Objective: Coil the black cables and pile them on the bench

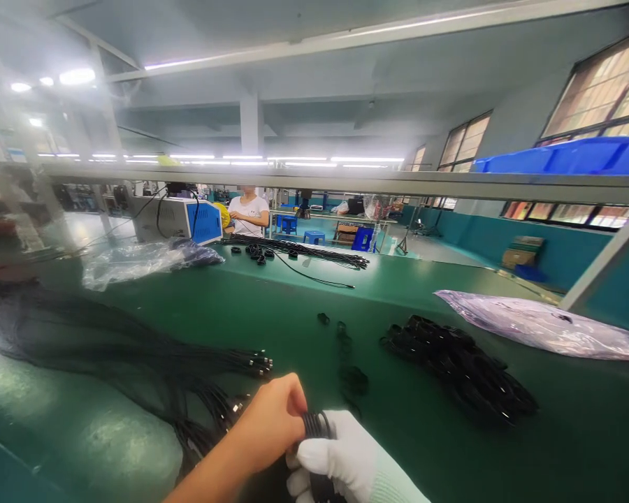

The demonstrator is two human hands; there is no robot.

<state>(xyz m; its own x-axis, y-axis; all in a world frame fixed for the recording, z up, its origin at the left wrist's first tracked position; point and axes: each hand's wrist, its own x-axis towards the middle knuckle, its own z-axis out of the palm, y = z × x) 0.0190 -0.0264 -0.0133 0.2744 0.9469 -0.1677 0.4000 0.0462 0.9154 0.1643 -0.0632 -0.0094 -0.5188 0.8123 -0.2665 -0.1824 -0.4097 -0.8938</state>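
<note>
A coil of black cable point(317, 425) is held low in the centre of the head view. My right hand point(353, 454), in a white glove, wraps its fingers and thumb round the coil. My bare left hand point(272, 423) is closed against the coil's left side; its fingertips are mostly hidden. Left of my hands lies a spread of long black cables point(152, 356), their silvery plug ends pointing toward the middle. A heap of coiled black cables point(456, 363) lies to the right, and a few small black loops point(346, 342) lie between.
Farther back lie more black cables point(314, 250) and small coils. A clear plastic bag point(141, 262) and a grey-and-blue machine point(181, 220) are at back left. A plastic bag point(539, 325) lies at right, below a blue bin point(571, 155) on a shelf rail. Another person point(249, 209) sits opposite.
</note>
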